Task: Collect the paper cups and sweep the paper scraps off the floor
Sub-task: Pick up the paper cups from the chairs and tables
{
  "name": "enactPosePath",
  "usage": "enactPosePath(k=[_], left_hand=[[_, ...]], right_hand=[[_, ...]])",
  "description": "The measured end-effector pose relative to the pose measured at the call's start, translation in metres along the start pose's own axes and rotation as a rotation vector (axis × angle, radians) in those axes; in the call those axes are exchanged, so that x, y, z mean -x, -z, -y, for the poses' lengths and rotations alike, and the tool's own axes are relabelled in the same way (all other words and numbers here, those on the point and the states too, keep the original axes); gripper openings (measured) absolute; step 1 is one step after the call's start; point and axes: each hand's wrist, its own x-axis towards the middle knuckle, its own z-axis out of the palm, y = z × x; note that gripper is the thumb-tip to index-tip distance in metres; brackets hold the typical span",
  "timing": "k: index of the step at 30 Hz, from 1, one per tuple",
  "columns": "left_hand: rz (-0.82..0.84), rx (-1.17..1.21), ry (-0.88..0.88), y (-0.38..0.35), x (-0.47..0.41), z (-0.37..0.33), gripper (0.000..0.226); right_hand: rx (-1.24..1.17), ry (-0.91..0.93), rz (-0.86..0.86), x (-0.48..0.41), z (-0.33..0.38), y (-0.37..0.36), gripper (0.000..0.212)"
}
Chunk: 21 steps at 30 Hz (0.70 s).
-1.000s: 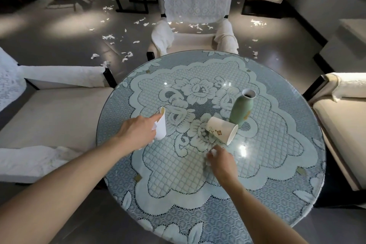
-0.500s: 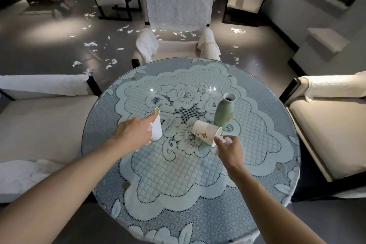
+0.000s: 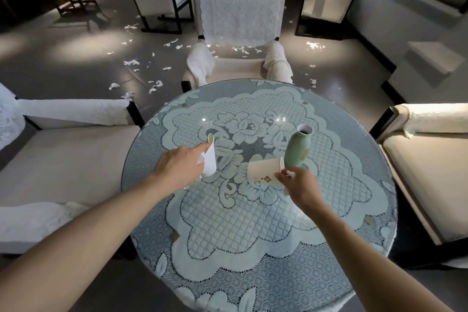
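right hand [image 3: 298, 186] has moved up, pinching the tipped, tapered paper cup [image 3: 263, 172].

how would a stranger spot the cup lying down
On the round lace table stands a green vase. The paper cup lies on its side beside the vase's foot. Unlike the plain cup in the left hand, it bears a gold mark.

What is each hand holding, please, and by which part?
The left hand grips a plain paper cup by its side wall; the right hand pinches the printed paper cup at its rim.
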Motion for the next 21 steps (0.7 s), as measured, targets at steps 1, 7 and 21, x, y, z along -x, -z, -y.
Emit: enactPosePath(k=[1, 7, 21], left_hand=[[-0.015, 0.008, -0.006, 0.004, 0.0, -0.003, 0.049], [-0.117, 0.102, -0.036, 0.026, 0.022, -0.035, 0.03], [-0.022, 0.554, -0.143, 0.007, 0.077, -0.258, 0.018]], right_hand=[[0.018, 0.012, 0.015, 0.002, 0.005, 0.007, 0.024], [0.105, 0.132, 0.046, 0.02, 0.029, 0.055, 0.018], [0.201, 0.05, -0.142, 0.142, -0.087, 0.254, 0.02]])
